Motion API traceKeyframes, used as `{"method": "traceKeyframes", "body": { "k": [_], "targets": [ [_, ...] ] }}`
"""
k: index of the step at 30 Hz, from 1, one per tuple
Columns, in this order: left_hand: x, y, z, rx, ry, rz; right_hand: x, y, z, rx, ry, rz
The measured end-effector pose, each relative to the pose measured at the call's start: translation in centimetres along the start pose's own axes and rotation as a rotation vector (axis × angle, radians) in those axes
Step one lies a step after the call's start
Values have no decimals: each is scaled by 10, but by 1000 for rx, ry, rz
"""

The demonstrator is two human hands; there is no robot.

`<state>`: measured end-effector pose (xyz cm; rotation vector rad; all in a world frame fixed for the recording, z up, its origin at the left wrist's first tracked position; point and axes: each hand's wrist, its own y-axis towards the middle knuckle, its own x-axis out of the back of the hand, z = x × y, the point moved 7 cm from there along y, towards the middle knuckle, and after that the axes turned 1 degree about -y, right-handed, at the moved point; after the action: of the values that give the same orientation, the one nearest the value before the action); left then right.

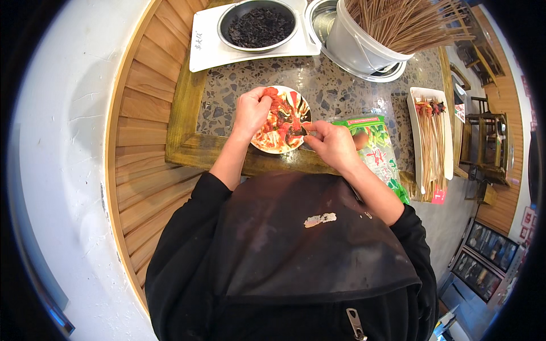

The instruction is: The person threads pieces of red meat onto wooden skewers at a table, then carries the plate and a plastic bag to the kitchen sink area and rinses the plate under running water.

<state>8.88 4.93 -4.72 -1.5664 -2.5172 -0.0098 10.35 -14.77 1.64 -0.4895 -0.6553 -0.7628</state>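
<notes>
A round white plate [273, 147] with a painted red and black mask pattern sits near the table's front edge. Red, sauce-coated food [278, 99], probably meat, lies along its left and upper side. My left hand [252, 111] is closed at the plate's upper left, with a piece of the red food at its thumb and fingertips. At the plate's right rim is my right hand [330, 143], thumb and fingers nearly together; whether they pinch something thin is too small to tell. A green and clear plastic bag [379, 155] bearing writing lies beside and partly under my right forearm.
A metal bowl [257, 25] of dark shredded food stands on a white tray [209, 47] at the back. Beside it, a white bucket [356, 42] holds many bamboo skewers [405, 25]. Loaded skewers [431, 140] fill a long white tray [448, 157] at right. Wood-slat panelling [145, 128] borders the left.
</notes>
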Motion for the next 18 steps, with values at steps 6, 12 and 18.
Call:
{"method": "traceKeyframes", "body": {
  "k": [6, 12, 18],
  "targets": [
    [1, 2, -14, -18, -1, -9, -10, 9, -10, -63, 331, 79],
    [3, 0, -18, 21, -81, -56, -11, 8, -4, -12, 204, -31],
    [4, 4, -14, 26, -198, -85, -9, 13, 2, -70, 281, -62]
  ]
}}
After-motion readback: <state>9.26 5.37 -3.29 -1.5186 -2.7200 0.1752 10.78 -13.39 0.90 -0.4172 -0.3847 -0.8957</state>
